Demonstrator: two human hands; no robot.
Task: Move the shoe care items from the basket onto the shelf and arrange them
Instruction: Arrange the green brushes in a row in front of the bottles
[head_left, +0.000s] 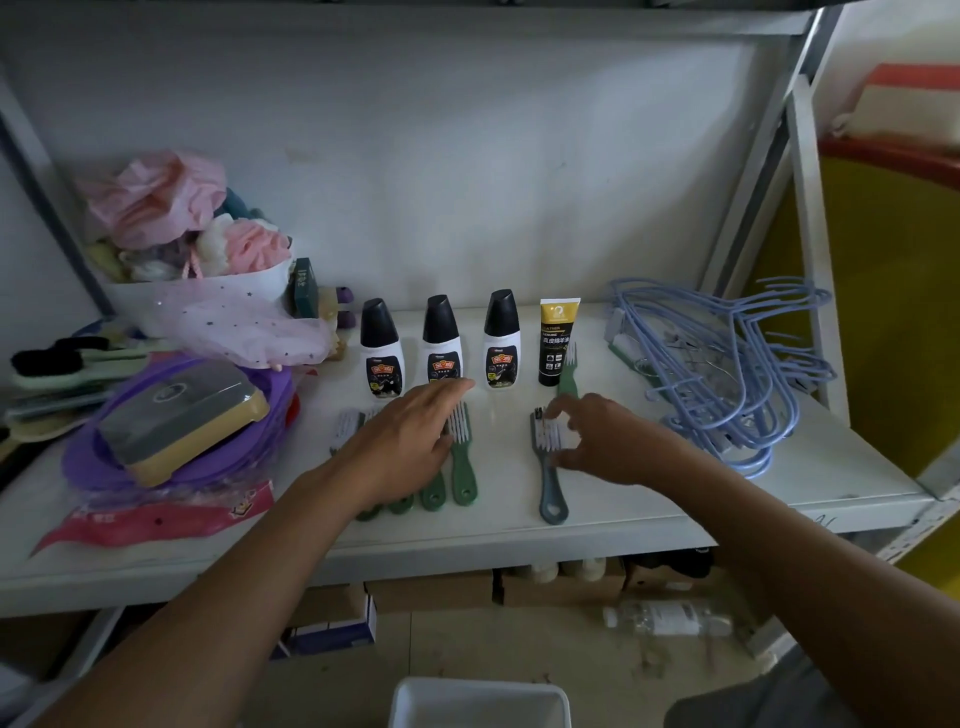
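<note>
Three white shoe polish bottles with black caps (441, 344) stand in a row on the white shelf (649, 483), with a black and gold tube (556, 340) upright at their right. In front lie several green shoe brushes (462, 457) side by side, handles toward me. My left hand (410, 441) lies flat over them, fingers straight. A blue-grey brush (548, 478) lies to the right; my right hand (608, 439) pinches its bristle head between thumb and fingers. Another green brush (569, 376) leans beside the tube. The white basket (478, 701) sits below, at the frame's bottom edge.
A pile of blue wire hangers (727, 364) fills the shelf's right end. On the left sit a boxed item (182, 415) on purple plates, a black brush (57, 353) and a white tub of pink bath puffs (182, 234). Cardboard boxes (431, 590) stand under the shelf.
</note>
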